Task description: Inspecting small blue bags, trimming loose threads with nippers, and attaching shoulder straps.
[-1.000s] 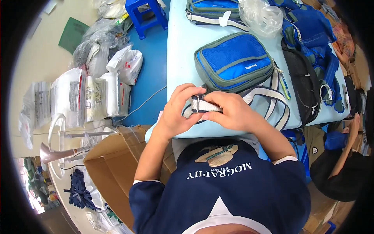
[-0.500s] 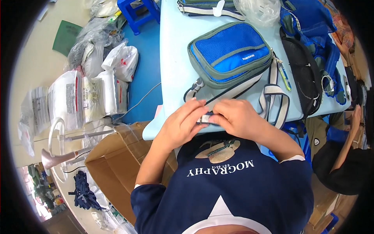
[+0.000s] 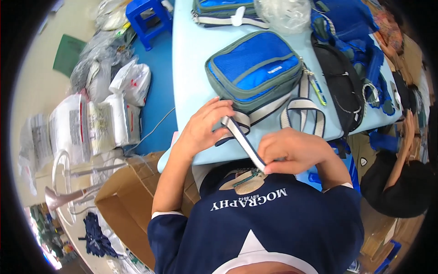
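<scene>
A blue bag with grey trim (image 3: 255, 64) lies on the light blue table (image 3: 191, 55) in front of me. Its white strap with dark edges (image 3: 245, 142) is stretched between my hands. My right hand (image 3: 289, 150) pinches the strap's end close to my shirt. Near the bag's lower left corner, my left hand (image 3: 205, 125) is closed on the strap where it doubles over; some of its fingers hide what lies beneath. More of the strap loops on the table to the right of the bag. A yellow-green and blue tag (image 3: 318, 91) hangs from the bag's right side.
A black pouch (image 3: 337, 82) and blue bag pieces (image 3: 365, 50) lie along the table's right side. Beyond the bag are another blue bag (image 3: 223, 11) and clear plastic (image 3: 285, 13). An open cardboard box (image 3: 132, 201) stands at left; a co-worker's arm (image 3: 401, 155) shows at right.
My right hand has pulled the strap end toward me and to the right, drawing it taut. My hands, close together before, are now apart. The whole view has shifted slightly.
</scene>
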Tool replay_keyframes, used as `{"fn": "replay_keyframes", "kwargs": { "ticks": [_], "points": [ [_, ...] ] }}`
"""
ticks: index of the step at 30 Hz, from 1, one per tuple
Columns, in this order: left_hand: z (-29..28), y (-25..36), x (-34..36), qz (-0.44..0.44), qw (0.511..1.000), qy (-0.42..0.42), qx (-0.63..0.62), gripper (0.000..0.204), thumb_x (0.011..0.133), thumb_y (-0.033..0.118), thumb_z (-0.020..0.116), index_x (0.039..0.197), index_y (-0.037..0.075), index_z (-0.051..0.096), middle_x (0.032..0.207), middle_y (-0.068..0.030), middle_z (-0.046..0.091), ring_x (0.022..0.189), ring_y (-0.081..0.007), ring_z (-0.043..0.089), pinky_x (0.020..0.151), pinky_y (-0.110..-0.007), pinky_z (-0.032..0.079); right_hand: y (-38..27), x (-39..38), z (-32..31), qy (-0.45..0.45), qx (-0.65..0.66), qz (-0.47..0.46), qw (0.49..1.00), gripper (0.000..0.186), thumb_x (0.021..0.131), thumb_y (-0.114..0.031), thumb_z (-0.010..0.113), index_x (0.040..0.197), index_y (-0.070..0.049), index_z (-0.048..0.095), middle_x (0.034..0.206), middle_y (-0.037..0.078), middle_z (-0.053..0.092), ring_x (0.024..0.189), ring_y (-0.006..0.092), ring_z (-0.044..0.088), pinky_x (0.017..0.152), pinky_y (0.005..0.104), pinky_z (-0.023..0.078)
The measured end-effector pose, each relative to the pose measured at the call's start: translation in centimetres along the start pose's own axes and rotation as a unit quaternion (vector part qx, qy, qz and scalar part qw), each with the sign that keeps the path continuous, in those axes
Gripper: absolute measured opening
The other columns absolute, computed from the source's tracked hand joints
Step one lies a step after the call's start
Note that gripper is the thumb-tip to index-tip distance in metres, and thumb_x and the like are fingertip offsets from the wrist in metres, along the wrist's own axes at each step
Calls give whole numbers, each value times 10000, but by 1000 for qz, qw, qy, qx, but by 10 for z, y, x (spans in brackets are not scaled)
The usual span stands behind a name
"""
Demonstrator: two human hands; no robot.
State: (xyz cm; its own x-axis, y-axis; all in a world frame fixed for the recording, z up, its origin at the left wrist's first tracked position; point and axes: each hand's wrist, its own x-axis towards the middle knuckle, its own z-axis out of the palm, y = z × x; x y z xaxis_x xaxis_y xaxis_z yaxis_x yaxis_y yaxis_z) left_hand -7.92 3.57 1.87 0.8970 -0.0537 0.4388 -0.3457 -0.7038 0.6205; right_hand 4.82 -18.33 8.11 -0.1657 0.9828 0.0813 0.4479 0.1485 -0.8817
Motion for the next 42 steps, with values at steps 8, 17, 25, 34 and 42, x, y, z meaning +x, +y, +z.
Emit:
{"fn": "replay_keyframes", "kwargs": {
  "ticks": [8, 17, 25, 34, 42],
  "points": [
    [-3, -6, 39, -24, 876, -69, 478, 429, 759, 52, 530, 1183, 50, 464, 1014, -106, 537, 1097, -254, 482, 1049, -507, 259, 69, 74, -113, 299, -441, 49, 845, 304, 830, -262, 607, 1051, -55, 593, 1080, 137, 605, 1033, 309, 550, 858, 391, 447],
    [-26, -5, 21, 126, 963, -58, 230, 351, 495, -8, 632, 837, 40, 565, 841, -118, 513, 887, -316, 523, 879, -461, 411, 121, 145, -144, 56, -432, 152, 887, 564, 833, -606, 445, 948, -116, 701, 969, 177, 653, 919, 380, 605, 813, 449, 477],
    [-42, 36, 12, 95, 936, -237, 242, 140, 619, 20, 576, 757, 43, 570, 768, -83, 553, 924, -264, 521, 1006, -477, 330, 132, 150, -127, 51, -452, 118, 883, 567, 839, -616, 418, 1035, -146, 668, 1021, 162, 641, 1013, 347, 572, 895, 430, 427],
    [-26, 65, -18, 120, 887, -361, 262, 203, 533, 97, 630, 728, 87, 575, 698, -41, 527, 832, -223, 534, 1071, -517, 234, 101, 152, -147, 177, -486, 206, 831, 408, 902, -395, 435, 887, -39, 634, 943, 195, 642, 884, 360, 619, 769, 467, 487],
    [-36, 72, -9, -47, 836, -165, 522, 453, 637, 134, 656, 1043, -24, 530, 784, -126, 519, 758, -270, 527, 971, -509, 298, 11, 168, -282, 362, -701, 14, 614, 329, 865, -356, 516, 828, -56, 646, 806, 176, 649, 749, 324, 645, 646, 440, 517]
  ]
}}
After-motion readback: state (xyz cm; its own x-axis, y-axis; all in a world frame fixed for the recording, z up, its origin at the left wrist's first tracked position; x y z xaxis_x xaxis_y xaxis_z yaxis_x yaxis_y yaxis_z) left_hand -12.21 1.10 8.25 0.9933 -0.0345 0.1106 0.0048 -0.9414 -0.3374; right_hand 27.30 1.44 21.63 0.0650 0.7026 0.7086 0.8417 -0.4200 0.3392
